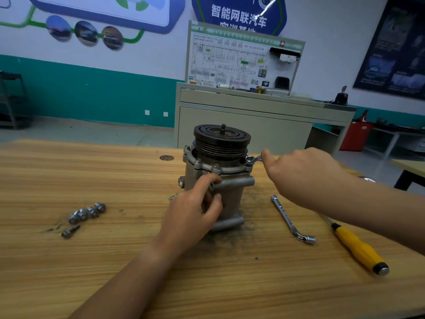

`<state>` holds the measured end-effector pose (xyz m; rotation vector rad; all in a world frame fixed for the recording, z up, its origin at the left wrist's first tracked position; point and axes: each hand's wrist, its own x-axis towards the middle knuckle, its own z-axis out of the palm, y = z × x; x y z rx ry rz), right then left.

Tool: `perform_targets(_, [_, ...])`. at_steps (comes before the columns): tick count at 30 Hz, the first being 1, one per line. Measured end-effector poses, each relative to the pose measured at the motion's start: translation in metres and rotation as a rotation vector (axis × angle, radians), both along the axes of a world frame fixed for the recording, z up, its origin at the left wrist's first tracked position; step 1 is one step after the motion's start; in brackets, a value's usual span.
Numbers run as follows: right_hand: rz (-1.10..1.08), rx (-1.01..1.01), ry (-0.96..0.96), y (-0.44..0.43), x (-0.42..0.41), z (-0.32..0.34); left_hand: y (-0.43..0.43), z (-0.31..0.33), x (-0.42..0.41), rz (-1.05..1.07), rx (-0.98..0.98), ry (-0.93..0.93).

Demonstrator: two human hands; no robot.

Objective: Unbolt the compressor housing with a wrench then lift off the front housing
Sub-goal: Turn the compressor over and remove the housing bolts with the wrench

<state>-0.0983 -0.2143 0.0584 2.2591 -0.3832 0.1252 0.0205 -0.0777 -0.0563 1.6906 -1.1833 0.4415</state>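
Observation:
A grey metal compressor (230, 199) stands upright on the wooden table (115, 261), its dark ribbed pulley (222, 140) on top. Bolts ring the front housing flange (207, 166) below the pulley. My left hand (193, 215) grips the compressor body from the near side, fingers curled round a side lug. My right hand (299, 173) holds a small wrench (253, 158) whose ring end sits on a bolt at the flange's right edge. Most of the wrench handle is hidden in that hand.
Several loose bolts (86, 214) lie on the table at the left. An L-shaped socket wrench (291, 221) and a yellow-handled screwdriver (358, 247) lie to the right of the compressor. Dark grime marks the wood around the base. A cabinet with a display board (243, 63) stands behind.

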Motion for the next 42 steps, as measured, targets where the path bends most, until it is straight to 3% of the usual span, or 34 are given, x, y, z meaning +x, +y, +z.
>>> perform_targets(11, [0.02, 0.129, 0.01, -0.015, 0.008, 0.01, 0.001, 0.001, -0.002, -0.001, -0.008, 0.015])
perform_targets(21, [-0.037, 0.0, 0.068, -0.046, 0.038, 0.018, 0.005, 0.005, 0.009, 0.039, -0.006, -0.167])
perform_targets(30, [0.102, 0.116, -0.208, -0.059, 0.046, 0.005, 0.011, 0.009, 0.013, 0.015, 0.039, -0.216])
perform_targets(32, [0.123, 0.272, -0.414, -0.059, 0.032, 0.004, 0.011, 0.009, 0.013, 0.019, 0.046, -0.211])
perform_targets(34, [0.136, 0.42, -0.504, -0.052, 0.015, -0.001, 0.01, 0.008, 0.012, 0.026, 0.058, -0.195])
perform_targets(38, [-0.004, 0.372, -0.287, -0.038, -0.004, -0.008, 0.008, 0.005, 0.012, 0.042, 0.08, -0.199])
perform_targets(42, [-0.035, 0.376, -0.189, -0.033, 0.001, -0.011, 0.007, 0.003, 0.013, 0.033, 0.091, -0.171])
